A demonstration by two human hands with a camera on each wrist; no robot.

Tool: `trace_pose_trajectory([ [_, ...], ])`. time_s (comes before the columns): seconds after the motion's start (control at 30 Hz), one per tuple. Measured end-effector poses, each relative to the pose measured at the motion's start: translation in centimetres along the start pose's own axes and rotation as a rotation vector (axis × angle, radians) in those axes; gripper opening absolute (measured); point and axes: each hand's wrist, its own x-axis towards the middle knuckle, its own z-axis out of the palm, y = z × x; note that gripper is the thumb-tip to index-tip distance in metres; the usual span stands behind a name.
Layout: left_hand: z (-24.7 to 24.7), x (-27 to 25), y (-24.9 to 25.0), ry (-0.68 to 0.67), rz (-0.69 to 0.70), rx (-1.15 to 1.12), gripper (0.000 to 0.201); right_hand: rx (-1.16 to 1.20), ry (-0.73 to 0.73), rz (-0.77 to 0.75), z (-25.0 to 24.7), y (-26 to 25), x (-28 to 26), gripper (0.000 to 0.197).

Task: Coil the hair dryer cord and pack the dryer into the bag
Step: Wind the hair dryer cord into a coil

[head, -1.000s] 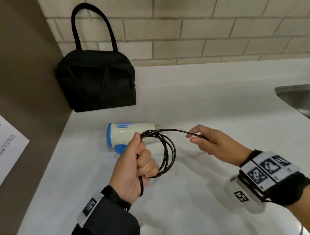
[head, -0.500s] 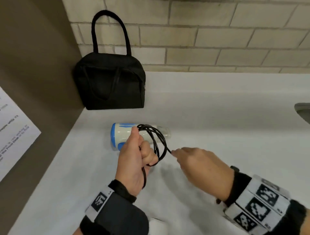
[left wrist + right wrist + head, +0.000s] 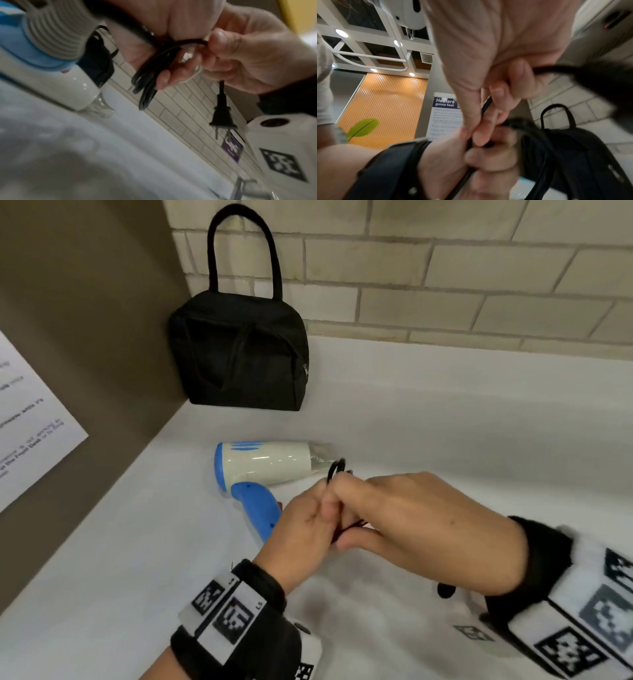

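Note:
A white and blue hair dryer [image 3: 267, 465] lies on the white counter [image 3: 445, 419], nozzle to the right, its blue handle [image 3: 258, 510] pointing at me. My left hand [image 3: 305, 529] grips the bundled loops of its black cord [image 3: 147, 82] just right of the handle. My right hand [image 3: 411, 518] meets the left and pinches the cord's free end, which crosses the bundle. The plug [image 3: 222, 116] hangs below the right fingers [image 3: 221, 40]. A closed black bag [image 3: 239, 354] with a loop handle stands in the back left corner against the brick wall.
A brown side panel [image 3: 85, 337] walls off the counter's left, with a printed sheet [image 3: 27, 419] on it. A tiled wall [image 3: 445, 268] runs along the back. Bare counter stretches to the right of the dryer.
The wide cord loops have been gathered into a tight bundle in my left hand. My right hand moved left from the stretched cord to join the left hand. The view shifted right and closer.

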Motion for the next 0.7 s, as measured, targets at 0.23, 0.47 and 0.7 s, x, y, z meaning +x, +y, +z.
trace_pose_trajectory([
  [0.23,-0.4,-0.5,0.2,-0.148,-0.150,-0.177,0.057,0.152,-0.039,-0.141,-1.4,3.1,0.0,0.019],
  [0.47,-1.9,-1.2,-0.5,-0.271,-0.158,-0.498,0.051,-0.370,0.210,-0.127,-1.4,4.0,-0.6,0.018],
  [0.7,-3.3,-1.3,0.7,-0.342,-0.301,-0.812,0.059,-0.286,0.542,0.024,0.1,2.9,2.4,0.020],
])
